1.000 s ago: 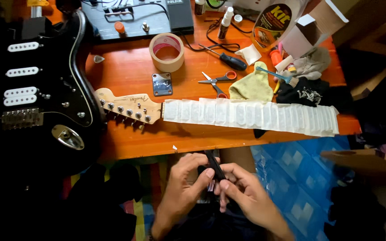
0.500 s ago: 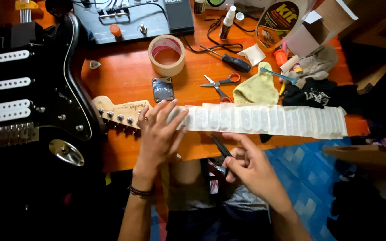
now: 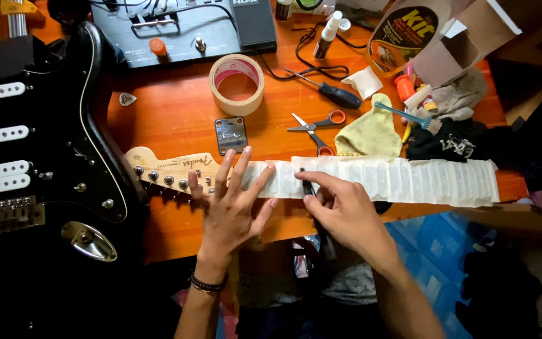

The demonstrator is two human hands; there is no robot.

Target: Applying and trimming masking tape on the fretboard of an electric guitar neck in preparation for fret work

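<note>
A detached guitar neck [image 3: 371, 179], its fretboard covered in pale masking tape, lies across the orange table [image 3: 170, 119]. Its wooden headstock [image 3: 167, 171] with tuning pegs points left. My left hand [image 3: 233, 204] rests flat, fingers spread, on the neck just right of the headstock. My right hand [image 3: 340, 210] grips a thin dark tool [image 3: 307, 187] and holds its tip against the taped frets beside the left hand.
A black electric guitar body [image 3: 39, 157] fills the left side. Behind the neck lie a metal plate [image 3: 231, 135], tape roll [image 3: 236, 83], scissors [image 3: 315, 124], screwdriver [image 3: 330, 93], yellow cloth [image 3: 371, 132], pedal unit [image 3: 189, 28], bottles and a box.
Both hands rose from my lap to the neck. The left hand flattened on the taped frets; the right hand brought the dark tool up onto them.
</note>
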